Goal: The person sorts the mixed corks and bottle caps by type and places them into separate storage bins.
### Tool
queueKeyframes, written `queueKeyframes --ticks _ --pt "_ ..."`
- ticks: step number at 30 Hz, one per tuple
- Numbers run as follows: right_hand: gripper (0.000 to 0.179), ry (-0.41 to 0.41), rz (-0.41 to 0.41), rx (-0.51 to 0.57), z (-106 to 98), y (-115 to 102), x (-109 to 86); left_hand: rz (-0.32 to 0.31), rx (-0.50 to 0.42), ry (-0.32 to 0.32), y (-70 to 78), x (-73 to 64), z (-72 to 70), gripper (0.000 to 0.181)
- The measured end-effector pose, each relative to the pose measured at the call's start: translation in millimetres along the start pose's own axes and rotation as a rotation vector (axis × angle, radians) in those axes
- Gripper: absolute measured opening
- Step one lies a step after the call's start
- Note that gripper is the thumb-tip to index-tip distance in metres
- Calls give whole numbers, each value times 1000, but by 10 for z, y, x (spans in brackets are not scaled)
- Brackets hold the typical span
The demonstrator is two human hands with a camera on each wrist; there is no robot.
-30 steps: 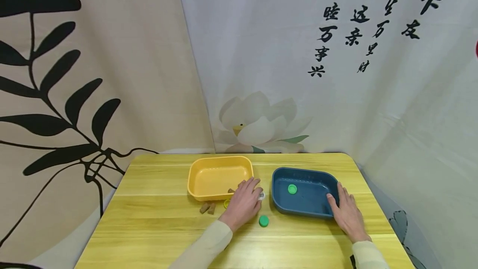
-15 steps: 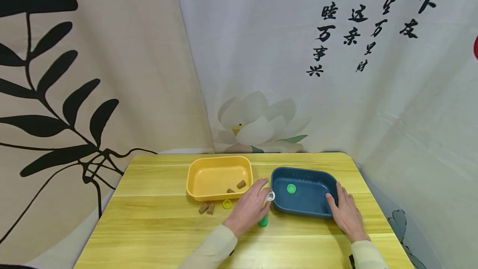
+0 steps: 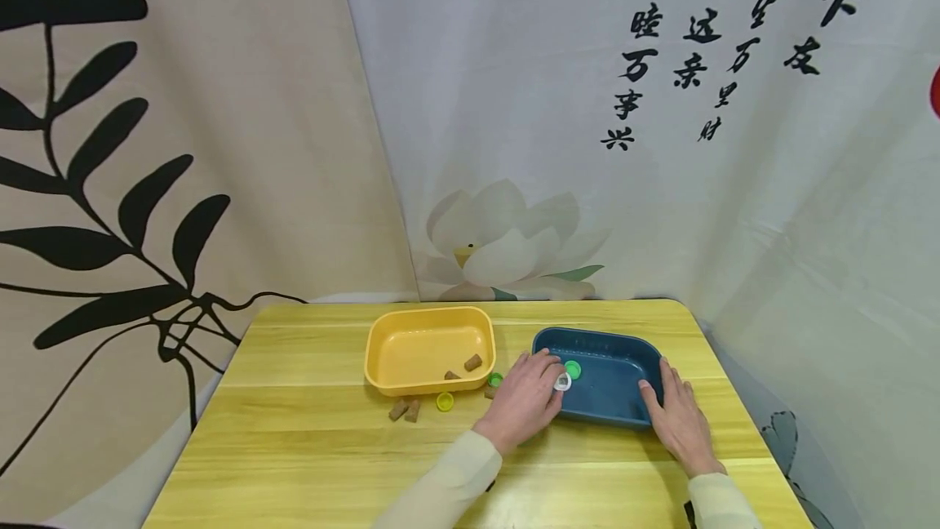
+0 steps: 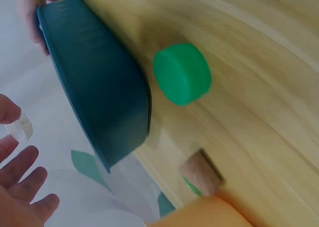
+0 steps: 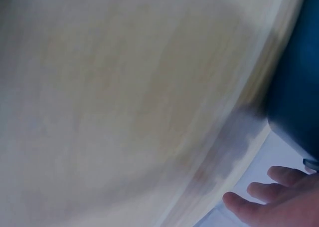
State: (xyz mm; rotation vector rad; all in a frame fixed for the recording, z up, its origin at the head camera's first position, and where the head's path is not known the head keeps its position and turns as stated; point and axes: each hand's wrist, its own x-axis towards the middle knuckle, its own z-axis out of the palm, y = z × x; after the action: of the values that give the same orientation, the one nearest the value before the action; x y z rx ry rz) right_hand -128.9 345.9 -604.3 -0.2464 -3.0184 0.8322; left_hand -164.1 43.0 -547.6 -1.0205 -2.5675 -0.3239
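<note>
Pinching white cap (image 3: pixel 562 382) over blue tray (image 3: pixel 609 378) with left hand (image 3: pixel 521 400). Clasping its right end with right hand (image 3: pixel 683 421); probably for steadiness.

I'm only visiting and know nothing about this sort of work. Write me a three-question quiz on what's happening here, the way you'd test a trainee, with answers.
1. What is the left hand pinching?
A) a yellow cap
B) a white cap
C) a spoon

2. True or false: a green cap lies inside the blue tray.

3. How many brown blocks show inside the yellow tray?

Key:
1. B
2. True
3. Two
</note>
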Motion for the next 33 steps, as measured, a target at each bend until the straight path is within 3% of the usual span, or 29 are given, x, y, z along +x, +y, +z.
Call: queueKeyframes --ticks 7,12,18,25,33 --pt "84 7 -14 8 -1 -9 -13 -10 36 -39 101 159 173 30" --pt "85 3 -18 13 13 -8 -17 -37 49 -61 142 181 298 27" --pt "85 5 -17 20 25 -30 -16 -84 74 -85 168 172 376 32" --pt "85 -6 -14 17 41 -29 -2 -162 49 -170 159 140 392 57" --pt "86 -19 -8 12 -6 11 -7 -172 13 -144 106 -49 321 68"
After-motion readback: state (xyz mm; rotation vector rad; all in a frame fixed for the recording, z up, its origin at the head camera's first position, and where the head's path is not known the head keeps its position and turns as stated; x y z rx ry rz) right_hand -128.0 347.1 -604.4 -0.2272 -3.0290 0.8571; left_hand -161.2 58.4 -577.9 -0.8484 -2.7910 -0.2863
